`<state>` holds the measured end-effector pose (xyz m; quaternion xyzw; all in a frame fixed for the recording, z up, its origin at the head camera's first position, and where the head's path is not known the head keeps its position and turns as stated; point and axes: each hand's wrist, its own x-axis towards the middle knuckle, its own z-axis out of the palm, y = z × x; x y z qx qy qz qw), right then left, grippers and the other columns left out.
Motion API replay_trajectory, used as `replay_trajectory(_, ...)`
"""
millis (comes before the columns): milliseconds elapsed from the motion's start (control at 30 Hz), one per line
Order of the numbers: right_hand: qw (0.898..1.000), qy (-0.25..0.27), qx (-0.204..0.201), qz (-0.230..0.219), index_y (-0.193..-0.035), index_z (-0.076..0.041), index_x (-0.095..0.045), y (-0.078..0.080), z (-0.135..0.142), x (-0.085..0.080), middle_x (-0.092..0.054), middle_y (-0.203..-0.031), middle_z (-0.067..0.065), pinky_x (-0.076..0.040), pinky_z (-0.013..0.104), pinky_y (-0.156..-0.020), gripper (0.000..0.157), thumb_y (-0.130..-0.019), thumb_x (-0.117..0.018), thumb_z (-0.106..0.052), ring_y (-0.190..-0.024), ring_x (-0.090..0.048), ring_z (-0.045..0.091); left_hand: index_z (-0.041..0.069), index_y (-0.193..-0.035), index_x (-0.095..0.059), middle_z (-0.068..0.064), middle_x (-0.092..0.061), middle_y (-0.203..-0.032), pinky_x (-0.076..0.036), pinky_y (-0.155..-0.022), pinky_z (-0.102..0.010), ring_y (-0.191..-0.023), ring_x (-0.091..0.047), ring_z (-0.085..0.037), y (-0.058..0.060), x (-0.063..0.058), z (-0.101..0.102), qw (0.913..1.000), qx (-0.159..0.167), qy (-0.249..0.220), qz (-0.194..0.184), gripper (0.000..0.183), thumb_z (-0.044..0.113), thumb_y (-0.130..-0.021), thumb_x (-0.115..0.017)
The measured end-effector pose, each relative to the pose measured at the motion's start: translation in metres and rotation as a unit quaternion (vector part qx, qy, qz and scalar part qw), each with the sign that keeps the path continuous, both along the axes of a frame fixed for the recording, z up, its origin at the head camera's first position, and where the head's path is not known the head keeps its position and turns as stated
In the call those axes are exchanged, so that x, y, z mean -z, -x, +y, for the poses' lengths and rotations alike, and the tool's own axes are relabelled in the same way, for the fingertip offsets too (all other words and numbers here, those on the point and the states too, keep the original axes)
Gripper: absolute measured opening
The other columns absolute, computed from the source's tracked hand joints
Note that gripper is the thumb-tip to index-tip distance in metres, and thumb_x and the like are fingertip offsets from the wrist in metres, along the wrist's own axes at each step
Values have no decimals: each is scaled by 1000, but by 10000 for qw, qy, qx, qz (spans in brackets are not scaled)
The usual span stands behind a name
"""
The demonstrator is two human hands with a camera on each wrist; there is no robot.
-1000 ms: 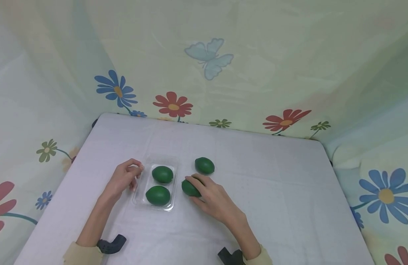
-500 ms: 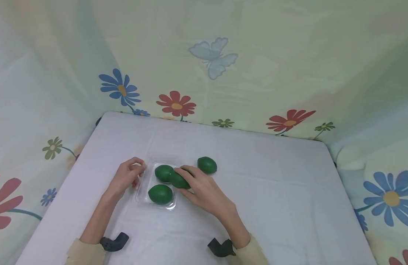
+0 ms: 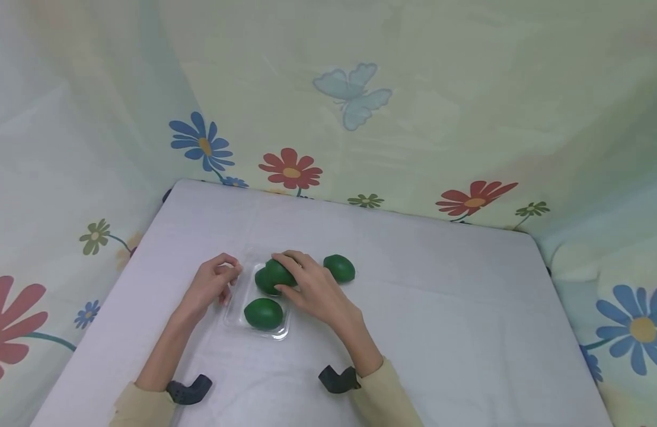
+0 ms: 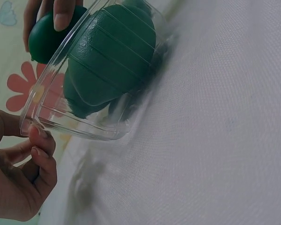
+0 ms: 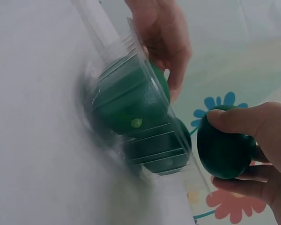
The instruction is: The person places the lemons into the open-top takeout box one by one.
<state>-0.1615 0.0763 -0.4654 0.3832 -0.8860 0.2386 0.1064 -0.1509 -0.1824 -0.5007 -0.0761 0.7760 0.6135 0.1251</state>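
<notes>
A clear plastic box (image 3: 238, 317) stands on the table with two green limes in it, one lime (image 3: 263, 314) at the near end and another lime (image 3: 262, 281) at the far end. My left hand (image 3: 213, 281) pinches the left rim of the box between thumb and fingertips, plainest in the left wrist view. With thumb and fingers, my right hand (image 3: 315, 287) grips a third lime (image 5: 222, 143) above the far end of the box. In the head view this held lime partly covers the far one. One more lime (image 3: 339, 268) lies on the table to the right.
A white cloth (image 3: 440, 326) covers the table. Behind it hangs a curtain (image 3: 440, 107) printed with flowers and a butterfly. Dark curved pieces are worn at both wrists, such as the right wrist piece (image 3: 337, 379).
My right hand has lifted a lime from the table and carried it left over the box's far end. The left hand stays at the rim. The head view has shifted slightly.
</notes>
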Motion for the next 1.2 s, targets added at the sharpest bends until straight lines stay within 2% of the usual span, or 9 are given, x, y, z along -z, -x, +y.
replay_trajectory(333,9995,-307,40,78,-143,-12,-55,16,-7,6,-61,-136,13,-59,35,-92,57,-93,-79,-23,-119,-65,25,-1,-121,-58,-5,-55,-74,-43,-45,-28,-43,-46,-13,0,4,1,9999,-50,94,25,27,19,-103,-60)
replay_trajectory(567,9985,-510,144,-96,-147,-12,-52,22,-11,7,-60,-138,13,-48,44,-111,58,-95,-76,-24,-122,-64,27,0,-122,-58,-5,-56,-74,-43,-45,-28,-43,-45,-12,0,3,2,9998,-67,166,49,28,20,-103,-61)
replay_trajectory(867,9982,-460,222,-307,-148,-13,-51,24,-13,9,-59,-140,14,-45,46,-114,58,-96,-74,-25,-125,-62,29,-1,-122,-58,-6,-55,-74,-43,-45,-28,-43,-45,-12,0,2,3,9997,-106,206,32,27,19,-103,-60)
replay_trajectory(1200,9983,-420,221,-347,-145,-12,-53,24,-12,13,-60,-140,13,-44,46,-115,56,-96,-75,-24,-126,-62,29,-1,-121,-58,-5,-55,-73,-42,-45,-28,-43,-45,-12,0,3,4,9997,-110,203,33,27,19,-103,-60)
